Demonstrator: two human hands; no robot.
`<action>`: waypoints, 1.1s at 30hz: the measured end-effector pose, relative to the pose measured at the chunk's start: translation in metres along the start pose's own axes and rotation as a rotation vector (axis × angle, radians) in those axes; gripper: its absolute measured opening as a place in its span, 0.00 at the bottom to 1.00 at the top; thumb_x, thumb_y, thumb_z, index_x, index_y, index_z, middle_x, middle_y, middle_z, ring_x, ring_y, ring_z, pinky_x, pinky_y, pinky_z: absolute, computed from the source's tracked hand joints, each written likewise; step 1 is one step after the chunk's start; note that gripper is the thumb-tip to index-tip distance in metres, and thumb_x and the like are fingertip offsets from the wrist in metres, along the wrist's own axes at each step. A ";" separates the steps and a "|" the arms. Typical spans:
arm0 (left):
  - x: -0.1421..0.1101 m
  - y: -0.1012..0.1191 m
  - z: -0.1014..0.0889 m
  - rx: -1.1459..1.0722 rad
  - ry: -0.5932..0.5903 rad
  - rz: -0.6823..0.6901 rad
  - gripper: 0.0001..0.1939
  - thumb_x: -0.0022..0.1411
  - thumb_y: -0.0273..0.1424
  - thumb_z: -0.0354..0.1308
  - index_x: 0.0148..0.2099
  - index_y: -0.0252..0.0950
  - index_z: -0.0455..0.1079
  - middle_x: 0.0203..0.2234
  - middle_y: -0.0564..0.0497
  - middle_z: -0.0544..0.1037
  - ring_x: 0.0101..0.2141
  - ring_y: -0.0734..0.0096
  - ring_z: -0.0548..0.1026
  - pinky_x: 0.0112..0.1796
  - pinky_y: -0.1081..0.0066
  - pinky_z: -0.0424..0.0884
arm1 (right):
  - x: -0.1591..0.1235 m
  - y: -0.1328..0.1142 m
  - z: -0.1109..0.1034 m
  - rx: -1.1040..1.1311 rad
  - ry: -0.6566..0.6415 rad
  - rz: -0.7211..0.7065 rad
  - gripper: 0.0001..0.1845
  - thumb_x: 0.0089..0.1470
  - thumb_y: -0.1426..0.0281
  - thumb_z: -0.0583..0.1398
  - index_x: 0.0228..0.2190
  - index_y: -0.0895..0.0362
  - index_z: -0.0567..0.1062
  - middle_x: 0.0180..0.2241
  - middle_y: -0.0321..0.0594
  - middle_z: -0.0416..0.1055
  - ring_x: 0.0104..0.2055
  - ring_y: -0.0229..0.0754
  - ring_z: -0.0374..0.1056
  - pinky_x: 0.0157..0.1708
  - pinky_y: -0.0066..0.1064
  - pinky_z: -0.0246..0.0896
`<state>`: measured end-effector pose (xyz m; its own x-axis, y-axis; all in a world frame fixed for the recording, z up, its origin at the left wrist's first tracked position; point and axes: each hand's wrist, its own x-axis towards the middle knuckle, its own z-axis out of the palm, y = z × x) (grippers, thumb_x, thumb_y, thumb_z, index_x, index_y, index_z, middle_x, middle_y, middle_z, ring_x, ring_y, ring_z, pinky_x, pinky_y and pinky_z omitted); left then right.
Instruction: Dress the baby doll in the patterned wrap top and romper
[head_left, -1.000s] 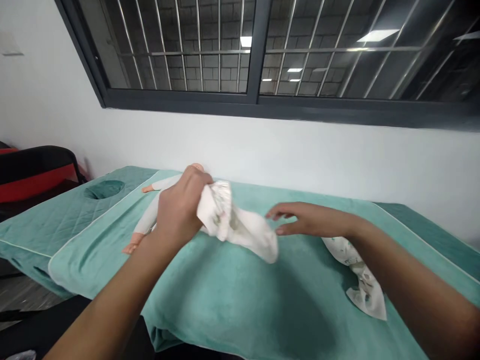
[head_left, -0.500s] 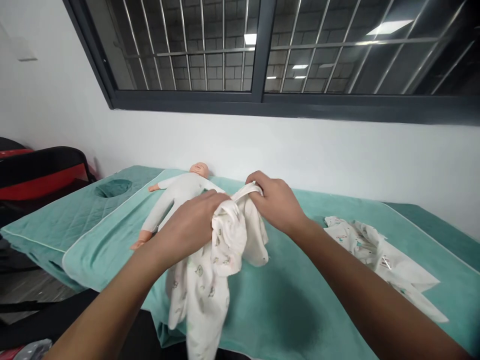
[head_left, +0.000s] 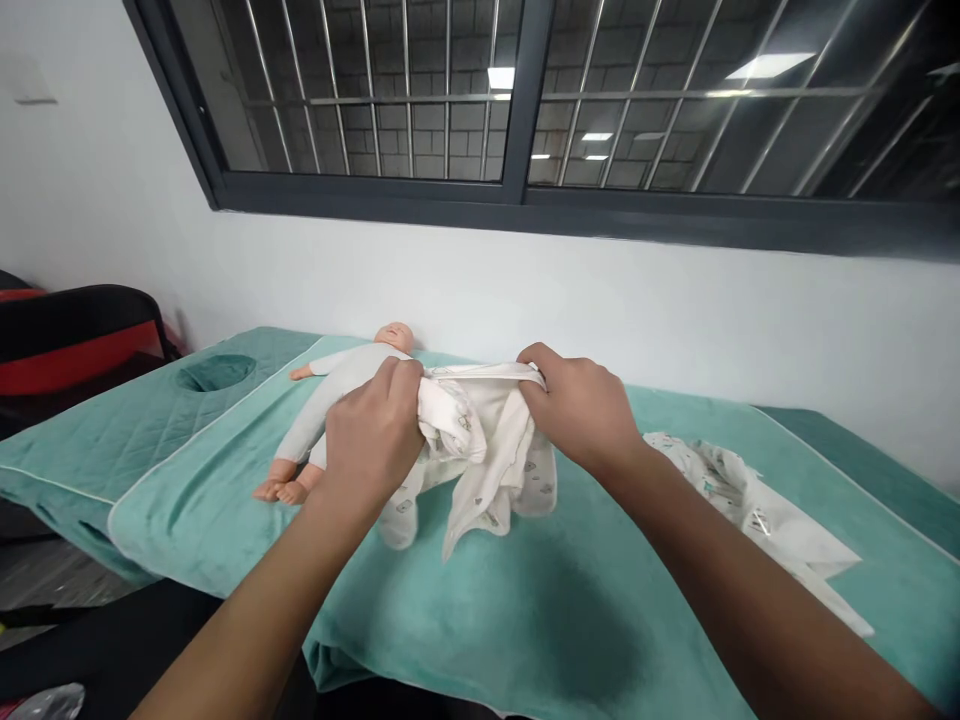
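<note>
A white printed baby garment (head_left: 491,450) hangs bunched above the bed, its top edge pulled straight between my two hands. My left hand (head_left: 379,420) is closed around one end of that edge. The other end is pinched in my right hand (head_left: 577,400), thumb underneath. Folds hide the garment's exact cut. Beyond my left hand a baby doll (head_left: 345,385) in a pale bodysuit lies on its back, head toward the wall, partly covered from view by my hand.
The bed carries a green cover (head_left: 570,620) with a face hole (head_left: 217,373) at the left. Another white printed garment (head_left: 750,510) lies crumpled at the right. A black and red chair (head_left: 82,345) stands at the far left. A barred window (head_left: 517,190) is above the wall.
My hands have moved apart, stretching the garment's edge out between them. Its long hanging part has swung up and now hangs shorter. The doll and the other garment stay put.
</note>
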<state>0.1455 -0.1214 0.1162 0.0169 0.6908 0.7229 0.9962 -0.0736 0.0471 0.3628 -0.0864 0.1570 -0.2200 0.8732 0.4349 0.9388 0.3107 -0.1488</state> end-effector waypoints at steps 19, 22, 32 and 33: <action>0.004 -0.013 -0.022 -0.109 0.213 -0.056 0.07 0.59 0.24 0.52 0.39 0.38 0.67 0.40 0.46 0.72 0.40 0.60 0.71 0.36 0.65 0.62 | -0.009 0.017 -0.010 0.029 0.120 -0.145 0.23 0.50 0.80 0.50 0.42 0.51 0.76 0.46 0.39 0.75 0.46 0.48 0.67 0.39 0.36 0.58; 0.003 -0.017 -0.014 -0.026 0.020 0.106 0.08 0.58 0.21 0.51 0.36 0.39 0.67 0.34 0.47 0.73 0.33 0.63 0.70 0.31 0.66 0.59 | -0.012 0.018 -0.005 0.118 -0.008 -0.114 0.23 0.50 0.78 0.50 0.42 0.51 0.77 0.46 0.37 0.76 0.45 0.48 0.68 0.39 0.36 0.59; -0.004 -0.024 -0.003 -0.056 0.087 -0.012 0.06 0.57 0.25 0.53 0.38 0.38 0.67 0.35 0.46 0.75 0.34 0.62 0.71 0.28 0.68 0.56 | -0.018 0.032 0.015 0.328 0.006 0.039 0.25 0.51 0.76 0.50 0.45 0.48 0.78 0.49 0.32 0.75 0.50 0.46 0.69 0.45 0.34 0.61; -0.003 -0.024 -0.003 -0.149 0.051 -0.046 0.06 0.57 0.27 0.54 0.39 0.38 0.67 0.34 0.47 0.75 0.33 0.62 0.72 0.29 0.68 0.58 | -0.018 0.031 0.014 0.385 -0.006 0.063 0.24 0.52 0.75 0.50 0.45 0.48 0.78 0.48 0.32 0.76 0.49 0.45 0.69 0.43 0.33 0.62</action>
<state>0.1217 -0.1235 0.1152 -0.0368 0.6588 0.7514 0.9720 -0.1509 0.1800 0.3921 -0.0871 0.1326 -0.1679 0.8968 0.4094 0.7827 0.3737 -0.4977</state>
